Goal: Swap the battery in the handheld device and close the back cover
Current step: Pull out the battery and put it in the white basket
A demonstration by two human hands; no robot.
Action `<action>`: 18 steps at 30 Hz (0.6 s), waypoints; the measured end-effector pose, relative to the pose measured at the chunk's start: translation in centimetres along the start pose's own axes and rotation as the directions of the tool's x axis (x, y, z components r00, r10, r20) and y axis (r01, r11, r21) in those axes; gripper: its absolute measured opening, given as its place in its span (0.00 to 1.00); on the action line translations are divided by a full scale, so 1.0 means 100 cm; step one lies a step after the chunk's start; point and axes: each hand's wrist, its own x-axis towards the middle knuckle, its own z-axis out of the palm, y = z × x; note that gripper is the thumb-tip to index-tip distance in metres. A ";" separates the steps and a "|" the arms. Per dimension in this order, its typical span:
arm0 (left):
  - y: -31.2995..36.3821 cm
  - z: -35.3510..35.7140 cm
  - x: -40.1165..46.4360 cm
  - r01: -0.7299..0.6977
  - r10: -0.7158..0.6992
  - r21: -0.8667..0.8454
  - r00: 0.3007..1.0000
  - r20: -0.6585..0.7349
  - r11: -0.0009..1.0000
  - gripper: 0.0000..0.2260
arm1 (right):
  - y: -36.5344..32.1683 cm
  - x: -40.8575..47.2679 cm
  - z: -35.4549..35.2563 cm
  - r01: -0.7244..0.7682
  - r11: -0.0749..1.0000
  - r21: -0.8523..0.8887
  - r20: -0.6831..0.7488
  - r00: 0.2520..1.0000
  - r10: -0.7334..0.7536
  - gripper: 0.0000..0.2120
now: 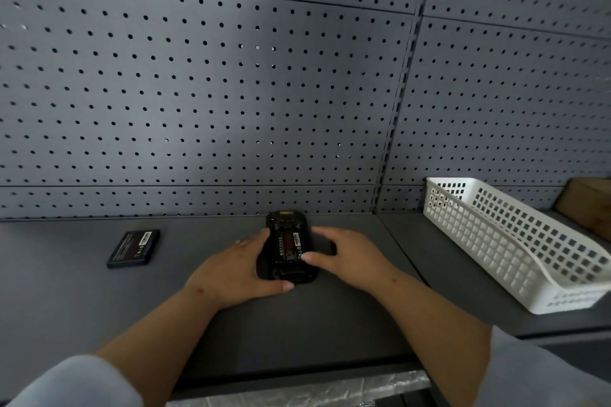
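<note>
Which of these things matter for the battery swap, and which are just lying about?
In the job: handheld device, battery in it, loose battery, left hand, right hand.
Lying about: white basket, brown box, pegboard wall.

Dim, even light; soft glow on pegboard (231, 82); wide-angle bending at edges.
</note>
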 end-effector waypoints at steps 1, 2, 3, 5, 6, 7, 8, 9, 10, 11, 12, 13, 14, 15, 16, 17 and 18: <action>0.001 0.000 -0.001 -0.002 0.002 0.001 1.000 0.006 1.000 0.60 | -0.003 0.002 0.001 0.009 1.000 0.002 0.027 1.000 -0.010 0.28; 0.001 0.000 -0.002 -0.001 0.001 0.002 1.000 0.015 1.000 0.61 | -0.005 0.004 0.000 0.012 1.000 -0.002 0.047 0.999 -0.012 0.28; 0.002 0.000 -0.002 0.007 -0.007 0.002 1.000 0.021 1.000 0.60 | -0.006 0.007 -0.001 0.011 1.000 -0.009 0.065 0.998 -0.010 0.28; 0.002 0.001 -0.001 0.026 -0.026 0.004 1.000 0.018 1.000 0.55 | -0.006 0.011 -0.003 0.006 1.000 -0.028 0.106 0.994 -0.003 0.28; 0.002 0.002 -0.001 0.031 -0.031 0.009 0.999 0.013 0.999 0.52 | -0.006 0.014 -0.004 0.004 0.999 -0.034 0.124 0.992 0.001 0.29; 0.001 0.002 0.000 0.031 -0.032 0.015 0.999 0.009 0.999 0.49 | -0.007 0.015 -0.006 0.006 0.999 -0.036 0.137 0.991 -0.001 0.29; 0.001 0.003 0.000 0.031 -0.031 0.019 0.999 0.012 0.999 0.49 | -0.007 0.016 -0.006 0.017 0.999 -0.039 0.150 0.989 -0.011 0.29; 0.000 0.003 0.000 0.031 -0.031 0.021 0.999 0.022 0.999 0.51 | -0.008 0.016 -0.007 0.034 0.998 -0.046 0.159 0.987 -0.027 0.29; 0.000 0.003 0.000 0.031 -0.031 0.022 0.999 0.034 0.999 0.54 | -0.008 0.015 -0.006 0.058 0.996 -0.067 0.167 0.985 -0.046 0.29; 0.000 0.002 0.000 0.029 -0.030 0.022 0.999 0.041 0.999 0.56 | -0.008 0.015 -0.006 0.090 0.990 -0.112 0.177 0.982 -0.069 0.28; -0.001 0.001 0.000 0.029 -0.030 0.019 0.999 0.041 0.999 0.57 | -0.009 0.014 -0.006 0.126 0.977 -0.174 0.189 0.978 -0.092 0.27; -0.001 0.002 0.001 0.027 -0.028 0.016 0.999 0.036 0.999 0.57 | -0.009 0.014 -0.005 0.160 0.958 -0.237 0.203 0.973 -0.113 0.25; -0.001 0.002 0.002 0.023 -0.023 0.017 0.999 0.028 1.000 0.55 | -0.008 0.014 -0.004 0.185 0.941 -0.283 0.214 0.969 -0.127 0.23; -0.001 0.002 0.002 0.018 -0.019 0.019 1.000 0.023 1.000 0.53 | -0.007 0.014 -0.002 0.201 0.928 -0.314 0.219 0.966 -0.135 0.21; -0.001 0.002 0.001 0.016 -0.016 0.017 1.000 0.023 1.000 0.54 | -0.006 0.013 0.000 0.218 0.915 -0.341 0.214 0.965 -0.151 0.19; -0.001 0.003 0.001 0.014 -0.014 0.014 1.000 0.027 1.000 0.56 | -0.006 0.011 0.001 0.242 0.896 -0.371 0.193 0.964 -0.180 0.17; -0.002 0.003 0.001 0.012 -0.012 0.009 0.999 0.032 1.000 0.58 | -0.005 0.010 0.003 0.268 0.876 -0.401 0.156 0.962 -0.223 0.17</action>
